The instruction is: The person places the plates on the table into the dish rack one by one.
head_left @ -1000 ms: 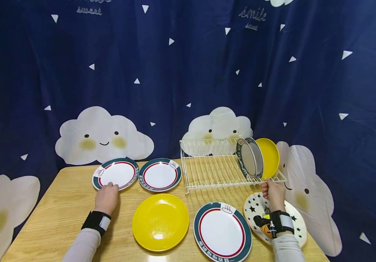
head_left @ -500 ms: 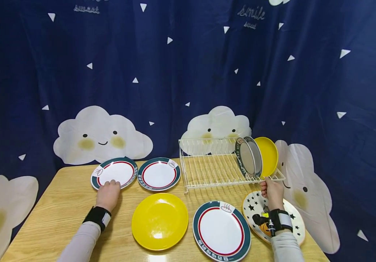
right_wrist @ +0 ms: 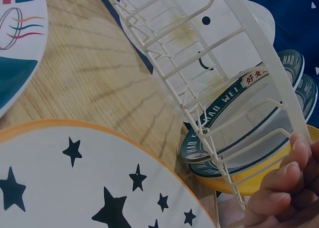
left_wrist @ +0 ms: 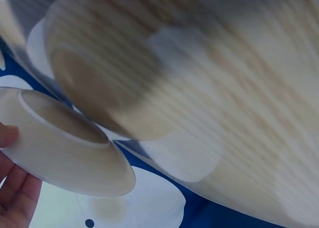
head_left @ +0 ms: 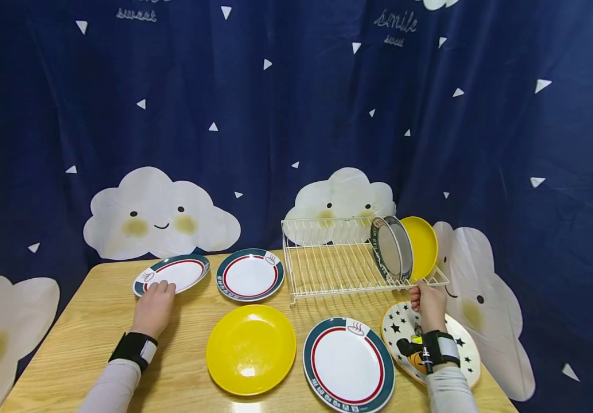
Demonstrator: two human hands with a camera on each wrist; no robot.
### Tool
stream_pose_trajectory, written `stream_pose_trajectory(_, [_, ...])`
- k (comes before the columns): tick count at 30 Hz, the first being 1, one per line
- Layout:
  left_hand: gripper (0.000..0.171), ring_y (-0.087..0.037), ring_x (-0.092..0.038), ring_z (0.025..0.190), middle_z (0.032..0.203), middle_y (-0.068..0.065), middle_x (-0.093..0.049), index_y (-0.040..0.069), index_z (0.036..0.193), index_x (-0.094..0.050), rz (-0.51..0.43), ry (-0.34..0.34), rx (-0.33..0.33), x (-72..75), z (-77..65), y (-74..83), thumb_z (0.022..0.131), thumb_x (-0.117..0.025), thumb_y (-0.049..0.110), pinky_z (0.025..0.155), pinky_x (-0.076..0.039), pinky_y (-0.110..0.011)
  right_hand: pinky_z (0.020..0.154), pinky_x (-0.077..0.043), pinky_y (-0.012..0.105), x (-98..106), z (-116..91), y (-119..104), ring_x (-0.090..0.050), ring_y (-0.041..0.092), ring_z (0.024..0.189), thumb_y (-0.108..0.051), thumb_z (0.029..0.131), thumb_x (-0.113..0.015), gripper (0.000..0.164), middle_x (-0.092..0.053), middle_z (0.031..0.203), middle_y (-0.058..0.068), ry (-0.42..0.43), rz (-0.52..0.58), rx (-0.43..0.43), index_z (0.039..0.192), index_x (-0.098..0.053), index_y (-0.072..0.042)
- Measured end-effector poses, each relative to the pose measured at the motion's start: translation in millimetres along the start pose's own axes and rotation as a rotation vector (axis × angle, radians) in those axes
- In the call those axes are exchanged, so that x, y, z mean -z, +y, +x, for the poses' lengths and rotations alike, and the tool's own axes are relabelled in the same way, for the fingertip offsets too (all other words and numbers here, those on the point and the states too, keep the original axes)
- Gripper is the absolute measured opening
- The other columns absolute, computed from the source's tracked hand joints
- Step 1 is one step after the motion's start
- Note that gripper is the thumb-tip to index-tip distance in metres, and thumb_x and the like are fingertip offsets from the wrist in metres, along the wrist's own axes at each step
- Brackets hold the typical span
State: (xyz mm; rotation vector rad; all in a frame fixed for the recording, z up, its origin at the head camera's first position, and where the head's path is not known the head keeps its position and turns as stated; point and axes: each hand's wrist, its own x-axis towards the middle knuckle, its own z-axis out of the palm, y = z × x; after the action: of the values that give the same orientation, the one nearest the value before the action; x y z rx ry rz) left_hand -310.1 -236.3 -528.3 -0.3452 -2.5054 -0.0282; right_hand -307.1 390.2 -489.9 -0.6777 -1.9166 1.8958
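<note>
My left hand (head_left: 156, 307) pinches the near rim of a white plate (head_left: 183, 272) with a dark green border and red ring. That plate is tilted off the table; in the left wrist view its pale underside (left_wrist: 75, 160) shows, thumb on one face and fingers (left_wrist: 20, 193) on the other. At the right, my right hand (head_left: 432, 304) holds the front right corner of a white wire dish rack (head_left: 338, 291), its fingers curled at the end bar (right_wrist: 264, 48). Two green-bordered plates (head_left: 390, 252) and a yellow plate (head_left: 425, 249) stand upright at the rack's right end.
On the wooden table (head_left: 69, 344) lie another green-bordered plate (head_left: 252, 275), a yellow plate (head_left: 251, 350) and a larger green-bordered plate (head_left: 349, 364). A star-patterned plate (head_left: 469, 338) lies partly under my right forearm. A dark blue curtain (head_left: 296, 115) hangs behind.
My left hand has raised and tilted the green-bordered plate, shifting it slightly left, away from its neighbour. The right hand stays at the rack's corner.
</note>
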Motion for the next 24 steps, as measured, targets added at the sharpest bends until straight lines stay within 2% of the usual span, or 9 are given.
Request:
stream_pose_trajectory(5, [0.011,-0.036,-0.056,0.077,0.082,-0.019,-0.058,-0.006,0.092,-0.060,-0.013,0.059,-0.017,10.9,-5.4,0.8,0.081,-0.062,-0.010,0.067,-0.053,-0.048,0.039,-0.038,0.022,-0.8,-0.1,0.9,-0.043,0.008,0.045,-0.027,0.102,-0.049,0.039,-0.052,0.056,-0.005,0.003,-0.003,0.002,0.077,-0.061,0.000])
stream_pose_trajectory(12, [0.019,-0.034,-0.056,0.077,0.081,-0.017,-0.058,-0.004,0.089,-0.057,-0.053,0.167,-0.051,28.2,-10.2,8.2,0.077,-0.072,-0.005,0.064,-0.053,-0.046,0.040,-0.039,0.023,-1.2,-2.3,1.5,-0.044,0.008,0.046,-0.030,0.102,-0.048,0.042,-0.051,0.056,-0.005,0.011,-0.030,0.022,0.069,-0.061,-0.008])
stream_pose_trajectory(22, [0.023,-0.029,-0.057,0.080,0.087,-0.016,-0.061,-0.004,0.093,-0.061,-0.062,0.224,-0.187,60.2,-0.1,31.0,0.075,-0.074,-0.009,0.069,-0.056,-0.039,0.041,-0.040,0.022,4.1,-5.3,3.4,-0.044,0.005,0.046,-0.043,0.098,-0.054,0.046,-0.049,0.053,-0.009,0.006,-0.057,-0.015,0.068,-0.061,-0.009])
stream_pose_trajectory(24, [0.020,-0.030,-0.058,0.083,0.091,-0.017,-0.063,-0.005,0.098,-0.062,-0.066,0.238,-0.215,64.8,1.8,36.4,0.080,-0.070,-0.008,0.073,-0.057,-0.040,0.041,-0.040,0.021,4.1,-8.2,3.7,-0.044,0.005,0.045,-0.045,0.098,-0.052,0.048,-0.048,0.053,-0.008,-0.012,-0.058,-0.010,0.068,-0.060,-0.008])
